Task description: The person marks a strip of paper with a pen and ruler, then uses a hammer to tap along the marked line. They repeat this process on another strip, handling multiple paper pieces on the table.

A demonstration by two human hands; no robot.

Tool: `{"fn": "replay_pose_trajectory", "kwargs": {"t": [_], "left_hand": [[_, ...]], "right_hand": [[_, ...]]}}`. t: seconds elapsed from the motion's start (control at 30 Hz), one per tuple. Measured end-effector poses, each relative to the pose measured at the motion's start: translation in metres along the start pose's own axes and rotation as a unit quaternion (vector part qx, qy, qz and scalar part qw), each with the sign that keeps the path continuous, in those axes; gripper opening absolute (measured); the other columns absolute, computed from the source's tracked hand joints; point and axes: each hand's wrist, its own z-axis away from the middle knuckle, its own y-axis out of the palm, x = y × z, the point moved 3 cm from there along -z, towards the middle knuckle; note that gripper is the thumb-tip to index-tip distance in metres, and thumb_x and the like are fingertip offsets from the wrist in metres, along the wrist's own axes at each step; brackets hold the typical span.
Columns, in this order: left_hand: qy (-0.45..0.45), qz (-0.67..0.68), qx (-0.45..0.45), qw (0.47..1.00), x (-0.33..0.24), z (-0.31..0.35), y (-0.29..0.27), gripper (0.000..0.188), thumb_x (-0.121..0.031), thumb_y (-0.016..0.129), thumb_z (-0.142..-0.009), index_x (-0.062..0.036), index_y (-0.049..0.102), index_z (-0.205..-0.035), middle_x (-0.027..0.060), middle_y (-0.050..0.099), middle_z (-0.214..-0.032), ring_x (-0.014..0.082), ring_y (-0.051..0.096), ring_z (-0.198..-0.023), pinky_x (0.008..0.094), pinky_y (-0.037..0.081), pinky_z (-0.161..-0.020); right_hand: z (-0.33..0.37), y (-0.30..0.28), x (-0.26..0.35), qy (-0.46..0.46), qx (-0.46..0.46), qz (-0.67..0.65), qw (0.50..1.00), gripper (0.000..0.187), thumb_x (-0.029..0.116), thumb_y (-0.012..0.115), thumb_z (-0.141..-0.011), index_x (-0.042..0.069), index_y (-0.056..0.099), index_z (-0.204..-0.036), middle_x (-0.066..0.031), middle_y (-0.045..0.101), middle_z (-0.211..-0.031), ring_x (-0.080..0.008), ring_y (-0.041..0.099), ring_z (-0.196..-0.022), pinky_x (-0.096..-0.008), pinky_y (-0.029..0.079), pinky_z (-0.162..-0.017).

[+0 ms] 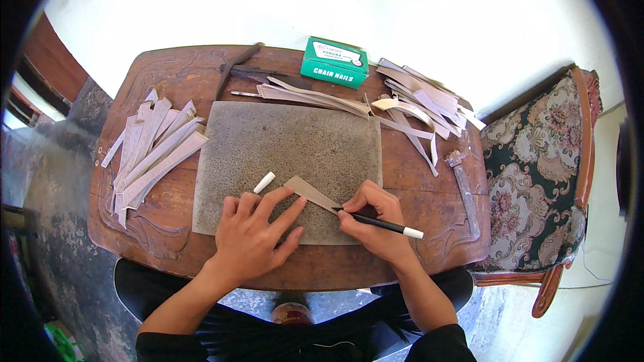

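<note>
A tapered beige strip (314,194) lies slantwise on the grey pitted board (288,141). My left hand (258,231) rests with fingers spread, its fingertips pressing the strip's wide end and edge. In my right hand (376,221) is a black marker (384,223) with a white end; its tip meets the strip's narrow end. Just beyond my left fingers lies a white pen cap (264,182). To the left, several similar tapered strips (155,144) are heaped on the table. What the strips are made of I cannot tell.
A carved wooden table (181,74) carries everything. At its back are a green-and-white nail box (335,62), dark tools (235,70) and long strips (312,98). More loose strips (429,104) pile at back right, above a worn hammer (464,194). A floral chair (537,174) stands right.
</note>
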Motion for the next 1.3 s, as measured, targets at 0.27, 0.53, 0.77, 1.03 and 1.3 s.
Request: {"fn": "replay_pose_trajectory", "kwargs": {"t": [0.27,0.53,0.77,1.03,1.3], "left_hand": [[0.003,-0.015,0.001,1.000,0.001,0.001,0.001,0.045,-0.036,0.074,-0.086,-0.0213,0.072,-0.129,-0.0034,0.060,-0.134,0.0230,0.050,-0.097,0.0407,0.036,-0.083],[-0.013,-0.001,-0.011,1.000,0.002,-0.001,-0.003,0.043,-0.039,0.071,-0.088,-0.0193,0.072,-0.126,-0.0031,0.060,-0.132,0.0219,0.050,-0.097,0.0421,0.036,-0.079],[0.010,0.006,-0.002,1.000,-0.005,0.002,0.002,0.051,-0.038,0.073,-0.086,-0.0191,0.068,-0.134,-0.0015,0.059,-0.134,0.0233,0.051,-0.101,0.0419,0.037,-0.085],[0.008,-0.011,0.030,0.999,-0.007,0.001,0.001,0.051,-0.040,0.071,-0.089,-0.0195,0.067,-0.136,-0.0018,0.058,-0.134,0.0228,0.050,-0.102,0.0419,0.037,-0.085],[0.009,-0.019,0.019,1.000,-0.009,0.001,0.002,0.051,-0.040,0.071,-0.088,-0.0196,0.068,-0.135,-0.0025,0.058,-0.133,0.0234,0.050,-0.101,0.0419,0.037,-0.085]], "right_hand": [[0.006,-0.003,-0.007,0.045,-0.017,-0.059,0.997,0.017,0.001,0.078,-0.079,0.001,0.061,-0.081,-0.0056,0.062,-0.082,-0.0112,0.062,-0.074,-0.0247,0.049,-0.068],[0.017,0.005,0.000,0.105,-0.011,-0.155,0.982,0.018,0.000,0.077,-0.084,0.002,0.059,-0.086,-0.0042,0.066,-0.086,-0.0092,0.064,-0.078,-0.0239,0.051,-0.070],[0.008,0.016,-0.002,0.090,-0.050,-0.315,0.944,0.017,-0.004,0.072,-0.090,0.002,0.057,-0.087,-0.0082,0.067,-0.087,-0.0130,0.068,-0.078,-0.0271,0.056,-0.071],[0.009,0.004,-0.005,0.076,-0.042,-0.147,0.985,0.016,-0.001,0.076,-0.085,0.001,0.060,-0.086,-0.0066,0.067,-0.086,-0.0121,0.066,-0.075,-0.0251,0.052,-0.070],[0.009,0.000,-0.001,0.009,-0.029,-0.017,0.999,0.016,0.004,0.079,-0.079,0.000,0.063,-0.082,-0.0071,0.061,-0.081,-0.0135,0.063,-0.071,-0.0263,0.049,-0.063]]}}
